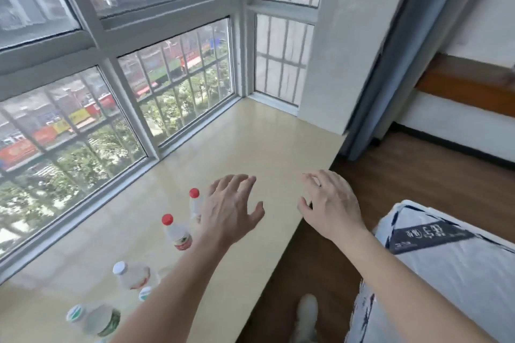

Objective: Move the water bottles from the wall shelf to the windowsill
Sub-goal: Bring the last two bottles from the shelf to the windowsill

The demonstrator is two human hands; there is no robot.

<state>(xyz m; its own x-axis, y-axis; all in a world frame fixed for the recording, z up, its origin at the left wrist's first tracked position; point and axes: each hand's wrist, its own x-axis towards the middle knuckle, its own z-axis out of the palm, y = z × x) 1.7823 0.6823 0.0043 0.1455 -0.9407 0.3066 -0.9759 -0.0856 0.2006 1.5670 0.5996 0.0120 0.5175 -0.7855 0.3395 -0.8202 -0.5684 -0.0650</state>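
Left hand (231, 211), right hand (331, 203): fingers (245, 184) splayed

I see a smooth, glossy cream windowsill (250, 147). At seven o'clock stand clear plastic bottles (178, 234). At four o'clock lies a wood-grain floor (432, 184), and at two o'clock hangs a matt cloth curtain (395, 58).

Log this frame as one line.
left hand: open, empty | right hand: open, empty | bottles: several on windowsill, none held | wall shelf: not in view
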